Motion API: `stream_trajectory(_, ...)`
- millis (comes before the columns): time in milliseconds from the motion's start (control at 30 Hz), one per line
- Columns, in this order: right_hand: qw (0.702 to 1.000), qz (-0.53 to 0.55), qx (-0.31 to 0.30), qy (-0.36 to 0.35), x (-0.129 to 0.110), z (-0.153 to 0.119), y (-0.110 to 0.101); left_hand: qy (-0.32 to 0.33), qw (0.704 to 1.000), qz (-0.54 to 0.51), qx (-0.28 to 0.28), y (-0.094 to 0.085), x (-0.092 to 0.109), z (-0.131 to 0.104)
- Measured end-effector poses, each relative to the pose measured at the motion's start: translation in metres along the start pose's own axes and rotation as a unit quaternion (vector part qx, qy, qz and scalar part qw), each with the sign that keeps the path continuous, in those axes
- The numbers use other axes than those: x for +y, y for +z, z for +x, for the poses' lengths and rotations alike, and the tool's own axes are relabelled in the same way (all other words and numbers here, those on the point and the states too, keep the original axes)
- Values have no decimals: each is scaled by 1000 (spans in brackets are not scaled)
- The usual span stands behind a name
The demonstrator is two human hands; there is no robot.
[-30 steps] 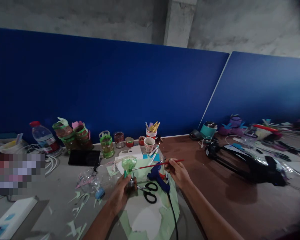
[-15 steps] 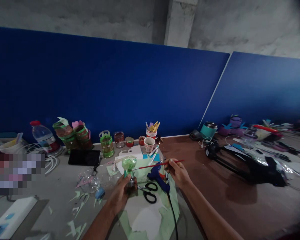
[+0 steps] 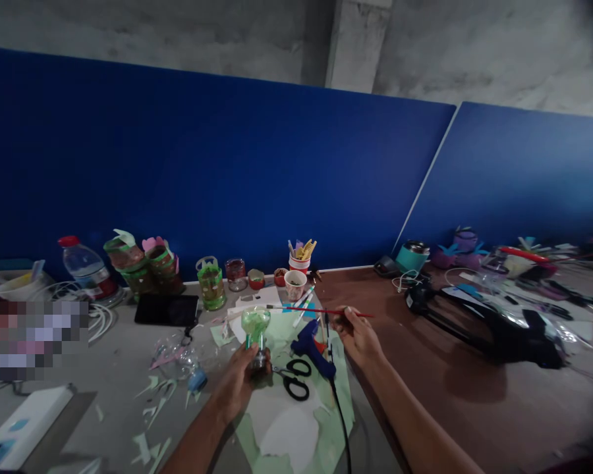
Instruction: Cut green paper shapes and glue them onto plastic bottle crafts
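My left hand (image 3: 242,372) is closed around the lower part of a clear plastic bottle piece (image 3: 255,326), its flared top streaked with green paint. In my right hand (image 3: 360,334) is a thin red paintbrush (image 3: 321,310), pinched near its back end. The brush lies almost level, its tip just above the far rim of the bottle piece; whether they touch I cannot tell. Below the brush, a blue glue gun (image 3: 313,349) rests on green paper (image 3: 340,408). Black-handled scissors (image 3: 296,378) lie between my hands.
A paper cup (image 3: 295,284) stands behind the brush. Green-painted jar (image 3: 211,286), phone (image 3: 166,310) and paper scraps (image 3: 151,408) are to the left. The glue gun's black cord (image 3: 342,421) runs toward me. A black strapped device (image 3: 489,329) and teal flask (image 3: 413,255) sit right.
My right hand has moved slightly right and up, lifting the brush tip from the bottle piece's side to above its rim. My left hand stays almost where it was.
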State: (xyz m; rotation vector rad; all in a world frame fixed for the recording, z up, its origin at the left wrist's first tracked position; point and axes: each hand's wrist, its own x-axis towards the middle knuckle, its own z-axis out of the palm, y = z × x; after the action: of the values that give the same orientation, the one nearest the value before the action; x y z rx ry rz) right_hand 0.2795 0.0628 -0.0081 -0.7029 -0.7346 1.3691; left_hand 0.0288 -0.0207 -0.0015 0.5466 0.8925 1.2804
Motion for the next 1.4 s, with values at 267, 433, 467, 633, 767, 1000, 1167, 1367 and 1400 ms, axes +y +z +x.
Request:
stream_trajectory(267, 1000, 21, 2, -6, -1, -1, 1, 8, 999, -18, 32, 3, 4, -3)
stream_trajectory(433, 1000, 24, 5, -9, 3, -1, -1, 35, 999, 7, 32, -4, 0, 2)
stream_trajectory(467, 1000, 28, 5, -7, 4, 0, -2, 40, 999, 10, 30, -5, -1, 3)
stream_trajectory(633, 999, 34, 3, -2, 5, 3, 0, 37, 999, 15, 11, -5, -1, 5)
stream_trajectory(767, 1000, 29, 2, 6, 1, 5, 5, 36, 999, 24, 11, -1, 2, 2)
stream_trajectory(1000, 998, -52, -7, -30, -13, 19, 34, 42, 998, 20, 39, 1, -1, 4)
stream_trajectory(1167, 994, -104, -19, -41, -5, 40, 60, 65, 997, 32, 16, 1, -1, 5)
stream_trajectory(1367, 986, -155, -47, -32, 9, 56, 93, 68, 997, 42, 17, 2, 1, 4)
stream_trajectory(1400, 985, -163, -51, -29, 12, 58, 97, 67, 997, 43, 17, 3, 1, 4)
